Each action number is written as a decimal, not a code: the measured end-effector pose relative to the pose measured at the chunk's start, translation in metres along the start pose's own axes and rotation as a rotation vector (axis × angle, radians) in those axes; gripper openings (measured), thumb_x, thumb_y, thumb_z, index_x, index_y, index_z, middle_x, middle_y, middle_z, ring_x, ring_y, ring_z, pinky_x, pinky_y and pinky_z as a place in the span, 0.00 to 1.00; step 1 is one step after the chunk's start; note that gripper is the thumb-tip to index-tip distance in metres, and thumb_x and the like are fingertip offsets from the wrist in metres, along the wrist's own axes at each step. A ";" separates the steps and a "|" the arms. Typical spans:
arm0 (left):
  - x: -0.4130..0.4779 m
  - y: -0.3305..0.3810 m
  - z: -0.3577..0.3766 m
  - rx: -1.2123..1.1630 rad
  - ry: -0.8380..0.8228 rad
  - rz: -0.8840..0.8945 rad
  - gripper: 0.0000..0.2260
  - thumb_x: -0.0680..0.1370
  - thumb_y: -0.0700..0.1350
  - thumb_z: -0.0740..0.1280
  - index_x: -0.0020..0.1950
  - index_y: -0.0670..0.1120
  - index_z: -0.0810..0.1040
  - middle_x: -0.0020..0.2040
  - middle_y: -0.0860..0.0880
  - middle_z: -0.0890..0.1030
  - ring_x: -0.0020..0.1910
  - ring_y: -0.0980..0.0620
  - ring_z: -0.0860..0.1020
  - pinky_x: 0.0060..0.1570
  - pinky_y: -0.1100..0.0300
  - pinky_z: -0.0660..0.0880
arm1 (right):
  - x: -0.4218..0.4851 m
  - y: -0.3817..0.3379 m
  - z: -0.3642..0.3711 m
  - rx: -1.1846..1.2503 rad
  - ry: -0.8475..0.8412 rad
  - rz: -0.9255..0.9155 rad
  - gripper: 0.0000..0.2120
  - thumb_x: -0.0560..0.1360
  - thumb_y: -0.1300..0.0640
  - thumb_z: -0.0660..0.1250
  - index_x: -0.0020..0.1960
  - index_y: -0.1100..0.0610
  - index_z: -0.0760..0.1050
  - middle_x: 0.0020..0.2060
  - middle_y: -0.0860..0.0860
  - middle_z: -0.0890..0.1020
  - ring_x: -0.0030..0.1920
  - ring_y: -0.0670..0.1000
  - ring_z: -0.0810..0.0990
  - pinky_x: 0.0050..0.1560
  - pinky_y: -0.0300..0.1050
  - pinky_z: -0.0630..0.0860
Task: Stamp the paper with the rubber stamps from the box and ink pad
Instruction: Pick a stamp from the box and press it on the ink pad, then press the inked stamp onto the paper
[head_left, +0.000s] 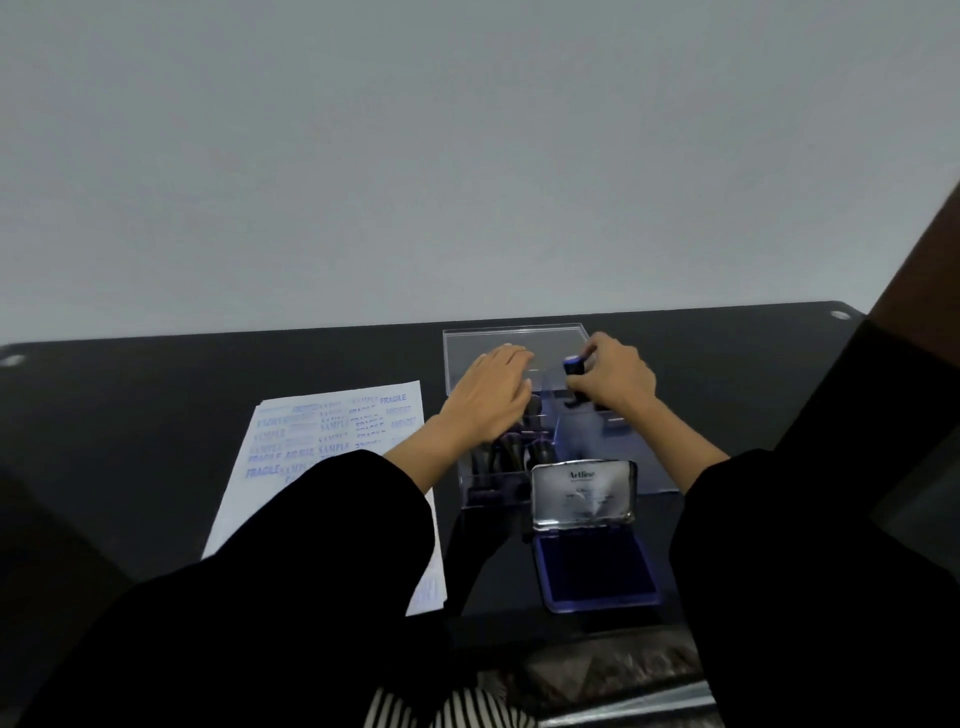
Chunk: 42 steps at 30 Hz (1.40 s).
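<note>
A clear plastic box (657, 475) with its lid (488, 344) raised stands at the middle of the black table (130, 415); several dark rubber stamps (511, 454) lie in its left compartment. My left hand (488, 397) hovers flat over those stamps, fingers straight. My right hand (615, 376) grips a dark stamp (574, 366) with a blue-inked face, held over the box's right side. An open blue ink pad (597, 569) with a silver lid sits in front of the box. A white paper (332, 431) covered in blue FRAGILE and SAMPLE prints lies to the left, partly under my left sleeve.
A grey wall rises behind the table. A dark brown upright (914, 265) stands at the right edge. Two small white caps (839, 314) mark the table's far corners. Striped fabric (441, 709) shows below the table's near edge.
</note>
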<state>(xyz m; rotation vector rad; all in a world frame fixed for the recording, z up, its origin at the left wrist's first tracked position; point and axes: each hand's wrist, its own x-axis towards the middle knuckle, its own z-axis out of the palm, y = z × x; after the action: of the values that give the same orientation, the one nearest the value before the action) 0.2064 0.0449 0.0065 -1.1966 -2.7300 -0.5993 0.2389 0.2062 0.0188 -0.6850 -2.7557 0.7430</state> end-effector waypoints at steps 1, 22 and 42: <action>-0.005 0.004 -0.005 -0.002 0.004 0.002 0.19 0.81 0.43 0.54 0.71 0.40 0.64 0.72 0.43 0.66 0.72 0.47 0.63 0.71 0.57 0.56 | -0.007 -0.002 -0.006 0.014 0.034 -0.013 0.17 0.69 0.55 0.70 0.56 0.55 0.71 0.52 0.55 0.80 0.50 0.56 0.78 0.44 0.44 0.71; -0.143 0.053 0.008 -0.038 0.116 0.073 0.15 0.78 0.39 0.58 0.65 0.41 0.71 0.62 0.45 0.74 0.61 0.47 0.71 0.60 0.55 0.69 | -0.189 0.017 -0.005 0.081 -0.013 -0.159 0.10 0.72 0.56 0.68 0.53 0.53 0.75 0.46 0.52 0.82 0.45 0.53 0.79 0.39 0.42 0.70; -0.159 0.028 0.072 0.018 0.048 -0.054 0.19 0.81 0.45 0.55 0.71 0.43 0.66 0.71 0.47 0.67 0.70 0.50 0.65 0.68 0.58 0.60 | -0.173 0.009 0.054 -0.241 0.278 -0.371 0.11 0.72 0.62 0.69 0.33 0.64 0.77 0.32 0.57 0.80 0.31 0.58 0.80 0.27 0.40 0.63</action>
<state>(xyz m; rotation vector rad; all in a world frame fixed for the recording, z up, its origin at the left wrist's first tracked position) 0.3403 -0.0181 -0.0902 -1.0938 -2.7299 -0.6004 0.3762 0.1065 -0.0451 -0.2727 -2.6201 0.2209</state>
